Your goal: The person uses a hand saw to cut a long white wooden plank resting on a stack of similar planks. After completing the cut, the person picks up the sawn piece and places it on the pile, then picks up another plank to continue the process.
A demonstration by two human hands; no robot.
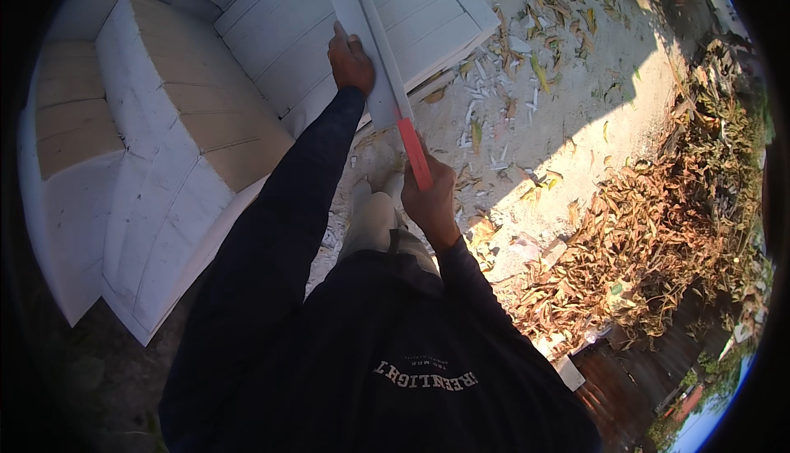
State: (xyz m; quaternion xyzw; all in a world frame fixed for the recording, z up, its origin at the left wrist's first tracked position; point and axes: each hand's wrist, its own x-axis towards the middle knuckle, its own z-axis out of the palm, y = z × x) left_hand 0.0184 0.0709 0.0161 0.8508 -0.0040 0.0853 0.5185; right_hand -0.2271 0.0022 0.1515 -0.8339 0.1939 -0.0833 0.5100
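Observation:
My left hand grips the edge of a long pale, flat strip that reaches past the top of the view, beside stacked whitish blocks. My right hand is closed around the red handle of a long, narrow tool, whose pale bar or blade runs along the strip; I cannot make out its exact kind. My legs show below the strip.
Large stacks of whitish blocks, some with tan tops, fill the left and upper middle. Pale sandy ground with chips and leaves lies to the right. A heap of dry leaves and a dark corrugated surface are at far right.

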